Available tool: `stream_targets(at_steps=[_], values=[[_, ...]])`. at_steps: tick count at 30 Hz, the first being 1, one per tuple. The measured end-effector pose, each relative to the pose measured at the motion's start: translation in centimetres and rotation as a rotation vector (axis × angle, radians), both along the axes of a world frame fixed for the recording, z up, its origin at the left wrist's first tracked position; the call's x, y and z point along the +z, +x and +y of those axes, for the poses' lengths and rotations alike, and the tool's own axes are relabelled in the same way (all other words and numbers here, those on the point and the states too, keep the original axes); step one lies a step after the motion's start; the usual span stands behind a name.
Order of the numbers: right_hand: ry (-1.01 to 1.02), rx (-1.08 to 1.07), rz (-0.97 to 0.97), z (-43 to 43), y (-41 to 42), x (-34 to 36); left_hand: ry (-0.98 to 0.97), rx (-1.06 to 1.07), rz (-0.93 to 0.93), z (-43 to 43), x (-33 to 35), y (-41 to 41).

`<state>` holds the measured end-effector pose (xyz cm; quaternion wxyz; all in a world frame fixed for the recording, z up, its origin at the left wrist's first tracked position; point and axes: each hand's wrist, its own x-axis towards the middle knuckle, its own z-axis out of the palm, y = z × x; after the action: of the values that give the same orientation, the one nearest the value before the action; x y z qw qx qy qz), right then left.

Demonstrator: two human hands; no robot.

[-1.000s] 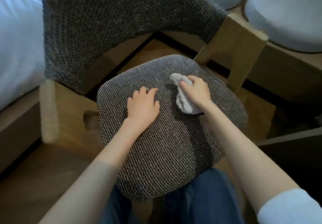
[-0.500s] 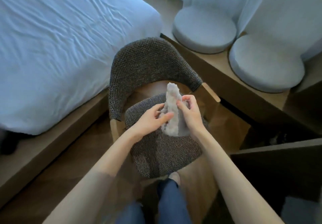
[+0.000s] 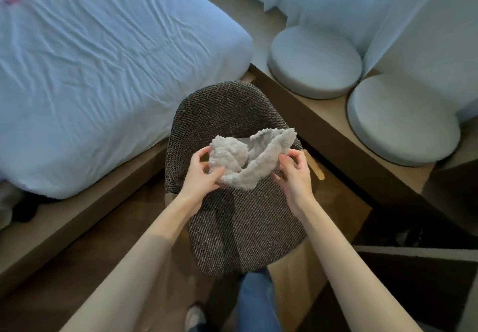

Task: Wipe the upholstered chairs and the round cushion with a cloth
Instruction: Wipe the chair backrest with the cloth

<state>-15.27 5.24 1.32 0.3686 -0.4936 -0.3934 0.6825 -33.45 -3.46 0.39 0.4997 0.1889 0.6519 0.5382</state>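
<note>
The left hand (image 3: 201, 174) pinched the bunched end of the cloth (image 3: 245, 158) and the right hand (image 3: 294, 174) its long edge, above the woven chair (image 3: 245, 228) at the centre of the frame. It seemed best to stretch it flat, then fold a clean side outward.

Cloth (image 3: 248, 161) hides chair (image 3: 245, 228) seat's rear

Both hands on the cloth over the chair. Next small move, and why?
Probably fold the loose flap in the right hand over onto the bunch in the left hand. The cloth is half opened, pinched at either end above the chair seat, not pressed to it; it likely needs a compact pad before wiping.
</note>
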Motion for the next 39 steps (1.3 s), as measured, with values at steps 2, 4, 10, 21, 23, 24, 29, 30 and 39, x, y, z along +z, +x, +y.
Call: stream_targets(at_steps=[2, 4, 10, 21, 23, 24, 29, 30, 39], values=[[-0.012, 0.060, 0.007, 2.4, 0.8, -0.1, 0.000, 0.050, -0.013, 2.0, -0.2, 0.7], [-0.011, 0.116, -0.001, 4.6, 1.4, -0.1, 0.002, 0.082, -0.014, 4.1, -0.1, 1.8], [0.191, 0.287, -0.230, 9.3, 0.5, -0.5, 0.015, 0.090, -0.164, 10.0, 0.3, 4.8], [0.167, 0.384, -0.226, 11.7, -2.3, -2.8, -0.005, 0.008, -0.377, 13.7, -1.8, 1.8], [0.155, 0.252, -0.245, 12.5, -3.0, -3.4, -0.001, 0.037, -0.148, 14.0, -2.2, -0.1], [0.168, 0.191, -0.261, 13.1, -3.4, -3.6, -0.002, 0.053, -0.023, 14.2, -2.4, -1.2], [0.439, -0.063, -0.395, 16.3, -7.2, -4.5, 0.010, 0.095, 0.446, 13.8, -4.9, -6.5], [0.505, -0.090, -0.411, 16.9, -8.5, -4.8, 0.009, 0.119, 0.518, 13.6, -5.5, -7.4], [0.870, 0.283, -0.774, 18.6, -18.2, -11.6, -0.116, 0.176, 0.924, 12.0, -13.7, -13.1]])
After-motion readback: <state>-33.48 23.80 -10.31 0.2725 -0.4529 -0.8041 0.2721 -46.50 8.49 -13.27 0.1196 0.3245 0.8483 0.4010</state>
